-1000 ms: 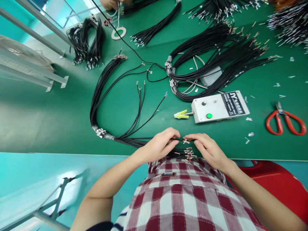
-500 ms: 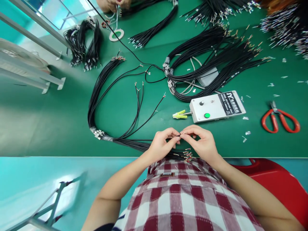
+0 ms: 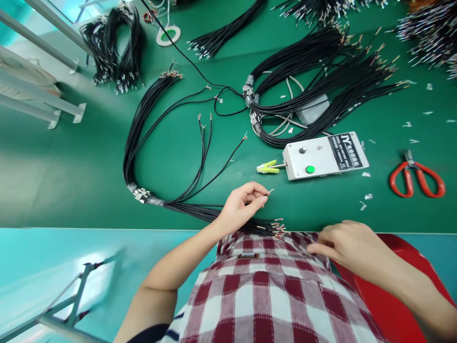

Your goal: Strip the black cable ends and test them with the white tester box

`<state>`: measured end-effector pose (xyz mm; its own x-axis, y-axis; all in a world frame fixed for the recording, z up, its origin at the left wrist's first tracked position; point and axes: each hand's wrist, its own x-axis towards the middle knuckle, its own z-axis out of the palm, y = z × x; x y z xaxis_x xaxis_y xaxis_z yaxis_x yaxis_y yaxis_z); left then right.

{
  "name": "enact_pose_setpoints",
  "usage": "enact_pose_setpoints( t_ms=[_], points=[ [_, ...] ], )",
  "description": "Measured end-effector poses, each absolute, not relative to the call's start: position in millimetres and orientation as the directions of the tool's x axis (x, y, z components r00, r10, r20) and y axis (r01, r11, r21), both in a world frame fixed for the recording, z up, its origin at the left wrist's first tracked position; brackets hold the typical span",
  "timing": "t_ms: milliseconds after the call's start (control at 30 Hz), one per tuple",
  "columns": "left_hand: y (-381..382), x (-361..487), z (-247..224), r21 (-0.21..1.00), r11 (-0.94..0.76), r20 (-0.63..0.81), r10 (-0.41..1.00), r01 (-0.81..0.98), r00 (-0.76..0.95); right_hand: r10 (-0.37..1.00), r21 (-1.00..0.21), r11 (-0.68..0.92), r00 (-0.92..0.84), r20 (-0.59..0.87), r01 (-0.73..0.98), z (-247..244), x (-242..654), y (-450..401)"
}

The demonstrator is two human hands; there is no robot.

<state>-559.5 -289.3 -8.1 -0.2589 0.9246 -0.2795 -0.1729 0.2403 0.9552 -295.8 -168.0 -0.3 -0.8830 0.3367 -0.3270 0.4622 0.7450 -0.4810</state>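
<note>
My left hand (image 3: 245,204) is closed in a pinch on the end of a thin black cable, above the table's front edge. The cable's bare tip (image 3: 271,191) sticks out past the thumb and forefinger. Below that hand lie the other black cables (image 3: 203,213) of the same bundle, their stripped coloured ends (image 3: 279,228) by the apron (image 3: 264,281). Silvery connectors (image 3: 142,194) are gathered at the bundle's bend. My right hand (image 3: 342,243) is apart from the cables, over the table edge at right, fingers loosely bent and thumb apart; I see nothing in it.
Beyond my hands sits a white control box (image 3: 324,156) with a green button and a yellow clip (image 3: 268,166). Red-handled cutters (image 3: 416,174) lie at right. More cable bundles (image 3: 285,95) and a roll of tape (image 3: 168,35) are farther back. A red stool (image 3: 389,295) stands at lower right.
My right hand has let go of the cable tip and moved right and down to the table edge. My left hand keeps its pinch. The whole view has shifted slightly.
</note>
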Motion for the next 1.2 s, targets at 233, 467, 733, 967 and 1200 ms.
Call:
enact_pose_setpoints(
  t_ms=[233,467,733,967,1200],
  points=[
    [-289.6,-551.4,-5.7,0.963,0.238,-0.268,0.895,-0.128,-0.358,0.545,-0.761,0.557,-0.838,0.035,0.331,3.2,-348.0,-169.7],
    [-294.1,-546.4,-4.5,0.954,0.239,-0.289,0.89,-0.178,-0.354,0.688,-0.902,0.384,-0.712,0.138,0.197,-8.0,-394.0,-181.9],
    [-294.2,-543.3,-9.7,0.952,0.235,-0.293,0.883,-0.194,-0.368,0.644,-0.808,0.574,-0.684,0.341,0.137,-20.8,-393.3,-201.4],
    [-294.8,-539.8,-13.2,0.966,0.203,-0.252,0.869,-0.157,-0.425,0.695,-0.843,0.515,-0.651,0.304,0.156,-23.9,-392.0,-201.4],
    [-293.5,-537.9,-14.5,0.966,0.2,-0.254,0.855,-0.165,-0.452,0.569,-0.641,0.734,-0.72,0.397,0.227,-30.2,-391.8,-202.3]
  ],
)
